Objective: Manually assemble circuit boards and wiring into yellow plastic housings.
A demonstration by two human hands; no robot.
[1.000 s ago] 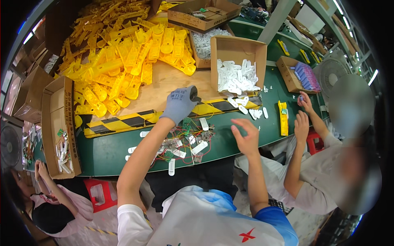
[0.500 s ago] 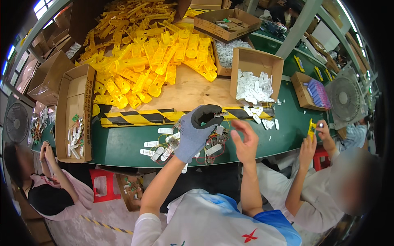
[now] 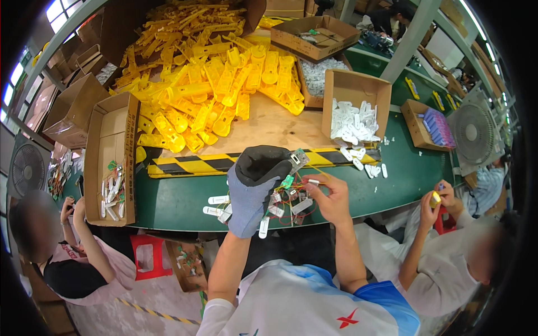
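Observation:
My left hand (image 3: 251, 187), in a grey-blue glove with a black palm, is closed and pinches a small circuit board (image 3: 299, 160) at its fingertips. Yellow wires run from near the board toward my bare right hand (image 3: 333, 200). Thumb and fingers of that hand grip a small silver-white part (image 3: 314, 182). Beneath both hands lies a loose pile of wired circuit boards (image 3: 291, 205) with red and yellow leads. White oblong plastic pieces (image 3: 218, 200) lie beside the glove, partly hidden by it.
Beyond a black-and-yellow striped edge (image 3: 224, 164) rises a big heap of yellow plastic housings (image 3: 207, 95). A carton of white pieces (image 3: 357, 84) stands right of it; another carton (image 3: 95, 185) stands left. Co-workers sit on both sides, the right one holding a yellow part (image 3: 435, 199).
My right hand has closed on the small silver-white part. The circuit board in my gloved hand is turned more face-up. The whole view has shifted slightly.

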